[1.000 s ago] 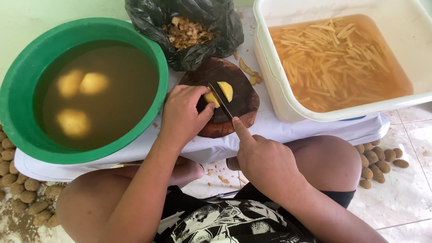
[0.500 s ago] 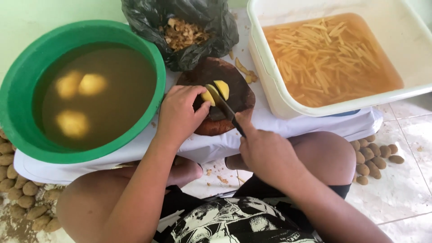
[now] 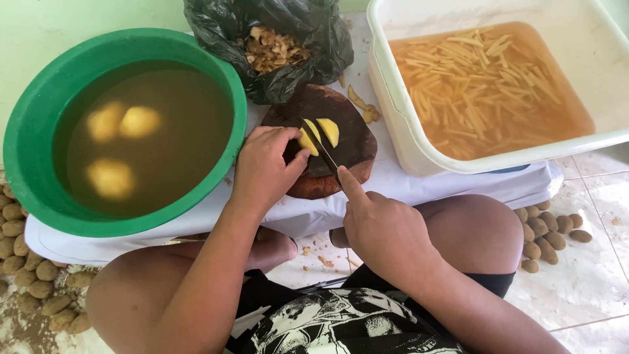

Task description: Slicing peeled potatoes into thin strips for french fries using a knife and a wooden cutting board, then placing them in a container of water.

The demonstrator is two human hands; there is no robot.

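- Nearest the camera, a seated person in a black printed shirt (image 3: 341, 324) is leaning over a low table, bare knees spread to either side.
- Small unpeeled brown potatoes are lying on the tiled floor in two heaps, one at the left (image 3: 33, 288) and one at the right (image 3: 547, 229).
- The right hand (image 3: 383, 233) is closing around the handle of a knife (image 3: 322, 148), with the forefinger stretching forward along the top of the blade.
- The left hand (image 3: 265, 167) is curling its fingers down onto a peeled yellow potato (image 3: 306, 141), pinning it to the board.
- The knife blade is standing in the potato, between the piece under the fingers and a cut slice (image 3: 329, 131) that is leaning just to the right of the blade.
- The potato is sitting near the middle of a round dark wooden cutting board (image 3: 347, 157), which is resting on the white cloth (image 3: 406, 183) covering the table.
- To the left, a big green basin (image 3: 33, 118) is holding murky water with three peeled potatoes (image 3: 121, 121) floating in it.
- Beyond the board, an open black plastic bag (image 3: 314, 46) is holding peelings (image 3: 272, 49), and a few scraps (image 3: 363, 108) are lying just beside the board.
- At the far right, a white rectangular tub (image 3: 393, 85) is holding cloudy water full of thin potato sticks (image 3: 485, 78).
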